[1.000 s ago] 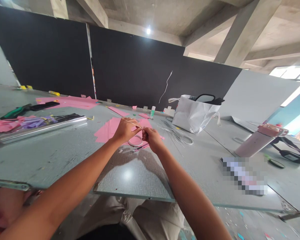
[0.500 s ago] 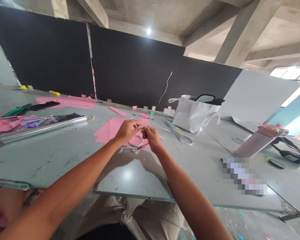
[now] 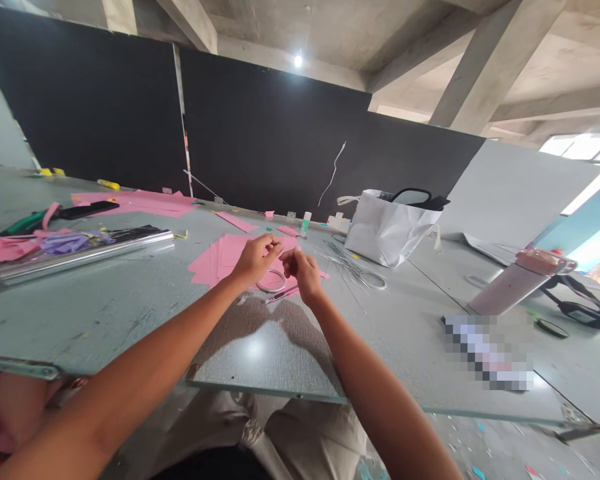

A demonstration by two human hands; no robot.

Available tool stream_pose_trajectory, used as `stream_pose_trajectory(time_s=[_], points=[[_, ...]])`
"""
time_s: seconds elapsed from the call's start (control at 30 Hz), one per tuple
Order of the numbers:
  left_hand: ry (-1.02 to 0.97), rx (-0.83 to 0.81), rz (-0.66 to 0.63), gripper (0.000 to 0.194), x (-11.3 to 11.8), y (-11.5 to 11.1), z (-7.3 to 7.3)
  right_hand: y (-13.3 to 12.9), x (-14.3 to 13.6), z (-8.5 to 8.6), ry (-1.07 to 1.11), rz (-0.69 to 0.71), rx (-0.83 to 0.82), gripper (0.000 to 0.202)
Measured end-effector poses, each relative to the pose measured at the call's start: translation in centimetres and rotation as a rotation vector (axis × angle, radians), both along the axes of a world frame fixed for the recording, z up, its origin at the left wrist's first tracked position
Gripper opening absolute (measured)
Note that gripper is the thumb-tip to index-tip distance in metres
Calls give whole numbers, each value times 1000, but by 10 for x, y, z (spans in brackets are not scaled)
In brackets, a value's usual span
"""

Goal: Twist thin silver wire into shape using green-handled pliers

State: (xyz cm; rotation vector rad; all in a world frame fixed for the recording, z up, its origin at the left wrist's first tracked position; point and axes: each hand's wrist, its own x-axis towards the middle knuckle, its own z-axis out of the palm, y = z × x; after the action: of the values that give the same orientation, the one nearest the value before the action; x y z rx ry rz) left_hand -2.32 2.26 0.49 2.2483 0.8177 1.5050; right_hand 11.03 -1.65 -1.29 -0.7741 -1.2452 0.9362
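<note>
The landmark is the fanned stack of pink paper sheets (image 3: 211,261), which lies on the grey, glossy worktop (image 3: 145,320) in front of the person. The left hand (image 3: 253,259) is above the right part of this stack, with its fingers bent and its thumb close to them. The right hand (image 3: 304,275) is just beside it, at the right edge of the stack, with its fingers curled in and its thumb raised. The fingertips of the two hands are near each other. Whether either hand pinches something thin, it is not possible to tell.

At the near right edge of the stack, below the hands, there is a white ring (image 3: 271,289), and a slim pink and dark pen-like tool (image 3: 281,295) is just beside it. To the right of the stack lies a loose bundle of thin silvery wires (image 3: 353,265), and behind this bundle stands a white bag (image 3: 391,230). Behind the stack is a small bottle with green label (image 3: 305,225). To the left of the stack, well apart, there is a shiny silver roll (image 3: 90,257) with crumpled purple material (image 3: 67,242) behind it. A thin pale strand (image 3: 204,185) slants behind the stack, against the black panel (image 3: 275,127).
</note>
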Motion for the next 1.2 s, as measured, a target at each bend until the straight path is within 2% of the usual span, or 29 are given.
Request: stream_pose_trajectory(time_s=[0.23,0.47,0.7,0.93,1.1,1.2], points=[[-45,-3,-29,28,-1,-1,3,-1,3,3,41,-36,-40,26],[-46,-36,-124,24,-2,-2,2,-4,4,8,136,43,-75,24],[-87,-76,-179,29,-4,-3,5,-7,4,12,113,62,-49,26],[-95,-22,-157,37,-3,-10,10,-7,1,14,90,22,-28,24],[-60,42,-123,39,-3,-12,12,-8,-1,14,128,64,-36,24],[-61,62,-111,36,-3,-11,12,-8,-1,15,33,-22,-2,24]])
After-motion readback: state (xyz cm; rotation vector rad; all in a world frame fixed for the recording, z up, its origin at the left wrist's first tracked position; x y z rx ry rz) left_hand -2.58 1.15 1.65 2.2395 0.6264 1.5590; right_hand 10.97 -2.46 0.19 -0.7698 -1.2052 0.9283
